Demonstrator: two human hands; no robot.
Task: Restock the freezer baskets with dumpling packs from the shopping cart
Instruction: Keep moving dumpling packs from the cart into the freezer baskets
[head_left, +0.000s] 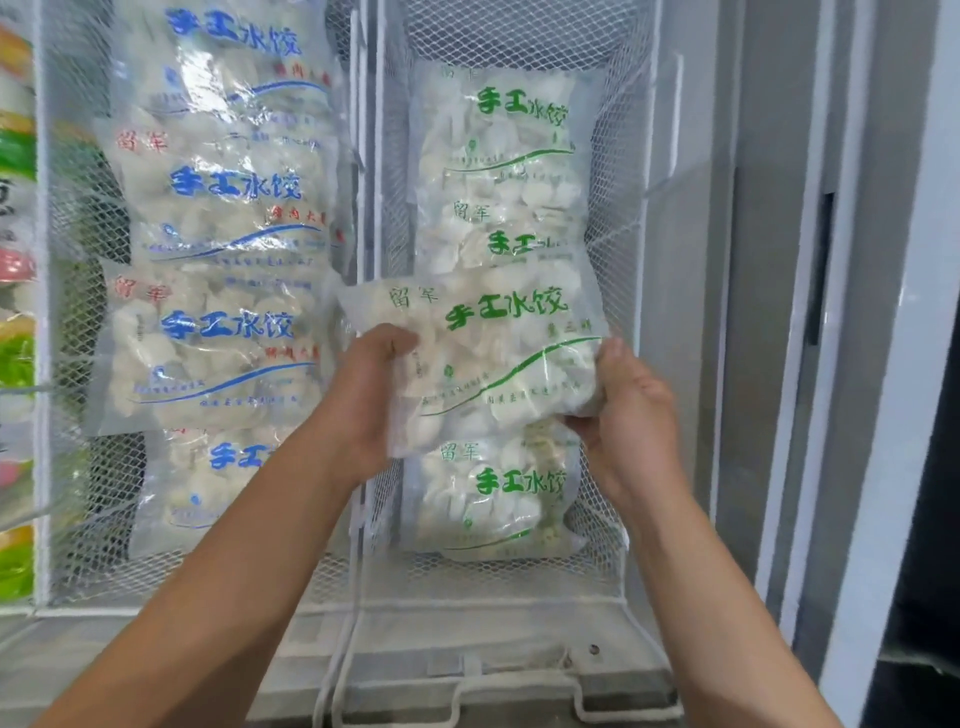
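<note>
A clear dumpling pack with green lettering (493, 343) is held over the right-hand white mesh freezer basket (618, 244). My left hand (363, 400) grips its left edge and my right hand (628, 415) grips its right lower corner. Beneath it in that basket lie other green-lettered packs, one at the far end (498, 150) and one at the near end (493, 499). The left-hand mesh basket (72, 561) holds several blue-lettered dumpling packs (223, 343) in an overlapping row. The shopping cart is out of view.
A white divider rail (363, 156) separates the two baskets. Colourful packaged goods (15, 364) fill another basket at the far left. The freezer's grey frame (779, 312) rises on the right, and its front rim (467, 675) runs along the bottom.
</note>
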